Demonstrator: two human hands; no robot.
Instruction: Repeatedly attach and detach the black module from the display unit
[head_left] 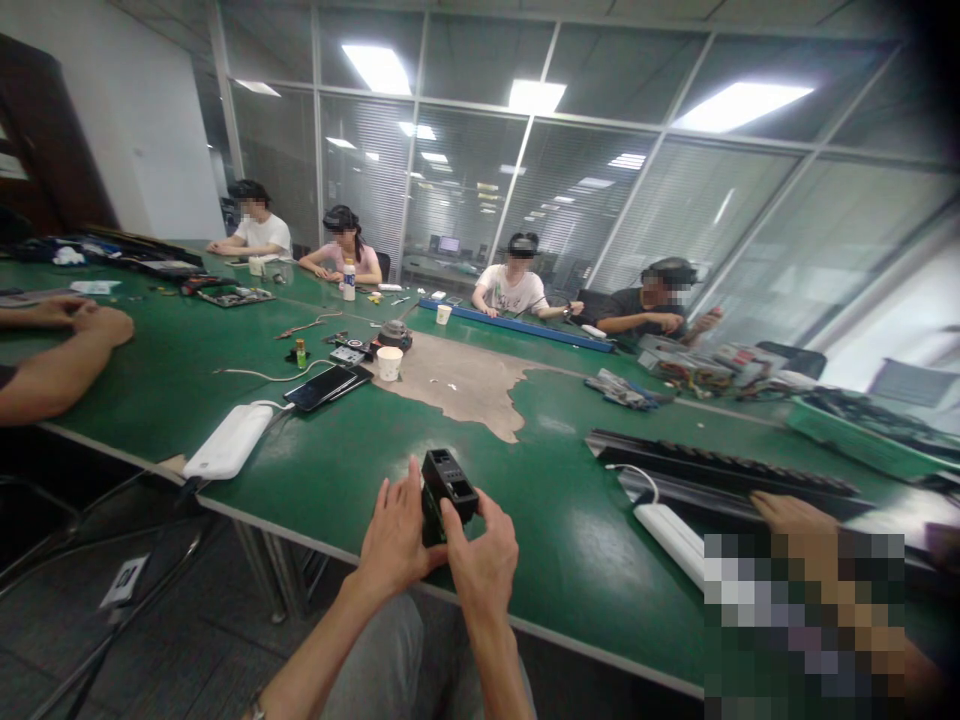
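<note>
Black box-shaped device (pixel 447 488) gripped by left hand (pixel 397 530) and right hand (pixel 484 560) over the green table's near edge (pixel 300 540).

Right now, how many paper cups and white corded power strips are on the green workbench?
Paper cups: 3
White corded power strips: 2
Total: 5

I'm getting a bright feed: ceiling lights (pixel 739 106) throw glare from twelve o'clock across the glass wall (pixel 570 200), the edges bow and darken, and a pixelated patch (pixel 802 625) covers five o'clock.
</note>
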